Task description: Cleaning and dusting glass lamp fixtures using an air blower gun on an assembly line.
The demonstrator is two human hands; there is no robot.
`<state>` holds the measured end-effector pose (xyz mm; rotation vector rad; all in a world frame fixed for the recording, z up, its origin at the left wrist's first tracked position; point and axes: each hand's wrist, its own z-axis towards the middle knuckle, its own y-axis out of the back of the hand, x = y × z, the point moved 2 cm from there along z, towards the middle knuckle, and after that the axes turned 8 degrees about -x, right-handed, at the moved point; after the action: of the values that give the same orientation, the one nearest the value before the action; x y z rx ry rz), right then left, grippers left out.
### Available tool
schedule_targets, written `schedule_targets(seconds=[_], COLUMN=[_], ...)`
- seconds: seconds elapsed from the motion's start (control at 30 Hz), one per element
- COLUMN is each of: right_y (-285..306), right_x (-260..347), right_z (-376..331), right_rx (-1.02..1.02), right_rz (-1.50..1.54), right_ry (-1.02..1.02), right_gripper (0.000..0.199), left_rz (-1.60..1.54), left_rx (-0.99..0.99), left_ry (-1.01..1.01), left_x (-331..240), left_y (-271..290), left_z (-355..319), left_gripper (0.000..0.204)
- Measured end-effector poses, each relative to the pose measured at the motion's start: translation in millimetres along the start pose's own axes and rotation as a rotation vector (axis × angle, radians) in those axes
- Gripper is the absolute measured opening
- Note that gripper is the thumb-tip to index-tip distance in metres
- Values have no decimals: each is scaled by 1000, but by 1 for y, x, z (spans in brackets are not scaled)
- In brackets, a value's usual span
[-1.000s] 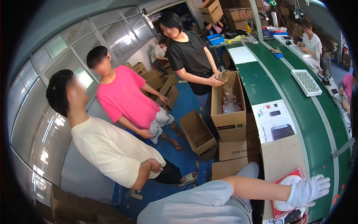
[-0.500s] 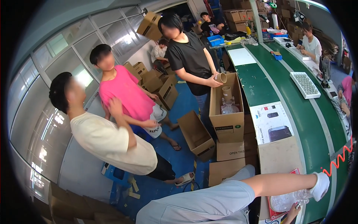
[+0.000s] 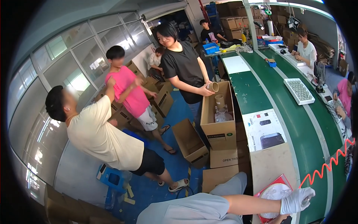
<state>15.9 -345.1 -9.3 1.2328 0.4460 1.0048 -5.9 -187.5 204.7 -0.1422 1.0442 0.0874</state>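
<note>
My left hand (image 3: 296, 201), in a white glove, reaches over the near edge of the green workbench. Its fingers curl round something small, clear or greyish (image 3: 307, 198), too hidden to name. Just beside the glove lies a round clear plastic piece (image 3: 275, 192), resting on a red-edged sheet (image 3: 285, 180). Of my right hand (image 3: 285, 219), only a bare part shows at the lower edge, below the left wrist; its fingers are mostly hidden.
A red coiled hose (image 3: 328, 164) hangs by the left glove. Flattened cardboard (image 3: 274, 164) covers the bench edge. A person in black (image 3: 186, 71) holds a cardboard tube (image 3: 213, 87) over an open carton (image 3: 218, 136). Two people stand at left. A white tray (image 3: 299, 91) sits farther along.
My left hand has shifted left and its fingers now show curled. My right hand has dropped mostly out of view. The view has turned slightly; the person in cream raised an arm toward the one in pink.
</note>
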Motion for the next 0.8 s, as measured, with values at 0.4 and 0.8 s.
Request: schedule_targets(seconds=[0.4,0.8], right_y=[169,229], right_x=[134,166], right_z=[-34,-29], right_rx=[-391,-753], right_rz=[-235,-375], right_ry=[9,15], right_gripper=[41,31], left_rz=[-29,-25], left_rx=[115,221], left_ry=[27,-39], left_x=[-25,-22], left_y=[11,5], left_z=[-3,-1], left_gripper=[38,35])
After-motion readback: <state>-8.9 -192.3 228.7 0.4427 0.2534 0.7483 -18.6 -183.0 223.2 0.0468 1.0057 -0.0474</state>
